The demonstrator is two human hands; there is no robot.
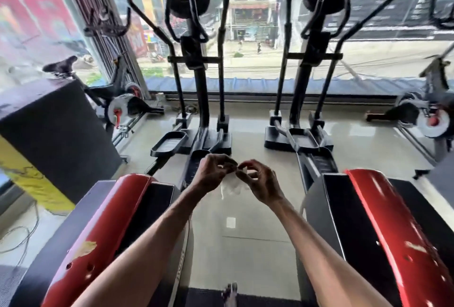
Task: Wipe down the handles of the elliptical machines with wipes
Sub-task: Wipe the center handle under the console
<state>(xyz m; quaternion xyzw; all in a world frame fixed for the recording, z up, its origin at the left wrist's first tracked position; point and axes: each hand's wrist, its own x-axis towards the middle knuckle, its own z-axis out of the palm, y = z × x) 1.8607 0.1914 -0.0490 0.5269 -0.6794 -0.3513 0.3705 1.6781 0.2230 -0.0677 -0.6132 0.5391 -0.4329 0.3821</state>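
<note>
Left hand (pixel 212 175) and right hand (pixel 261 185) raised side by side, low in the middle of the view, over the pale glossy tiled floor (pixel 245 213). Fingers (pixel 217 159) of both curled in, tips nearly meeting, pinching the top edge of a thin, translucent white wipe (pixel 231 188); wipe hanging limp below the fingertips, partly crumpled. Either side of the forearms, a red-and-black rear housing: left (pixel 98 233) and right (pixel 393 228). Vertical lettering on the left housing's inner face, too blurred to read. Ahead, two black elliptical machines, left (pixel 200 85) and right (pixel 304 80), facing a wide window, their long black handle bars (pixel 223 36) well apart from the wipe, untouched. Black exercise bike with a red-trimmed flywheel (pixel 120 107) far left, another (pixel 428 119) far right. Black box with a yellow side (pixel 49 134) at the left edge, markings illegible.
</note>
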